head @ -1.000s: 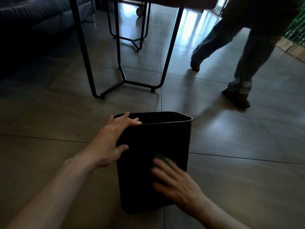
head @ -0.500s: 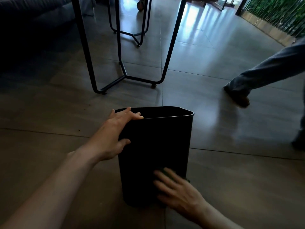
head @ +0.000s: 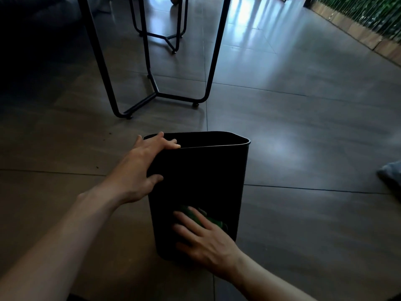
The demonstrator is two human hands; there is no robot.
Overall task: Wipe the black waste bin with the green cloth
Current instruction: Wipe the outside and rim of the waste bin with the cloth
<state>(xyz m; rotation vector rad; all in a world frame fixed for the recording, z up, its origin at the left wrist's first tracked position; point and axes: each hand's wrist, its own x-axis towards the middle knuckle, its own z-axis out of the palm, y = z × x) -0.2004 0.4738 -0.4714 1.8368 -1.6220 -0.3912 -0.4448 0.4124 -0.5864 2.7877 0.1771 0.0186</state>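
Fingers of the left hand curl over the near-left rim of the black waste bin, thumb pressed on its side, gripping it; the bin stands upright on the tiled floor, just in front of black metal table legs; the right hand, fingers spread flat, presses the green cloth against the bin's lower front wall.

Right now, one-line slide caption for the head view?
Left hand steadies black waste bin rim; right hand presses green cloth low on its side.
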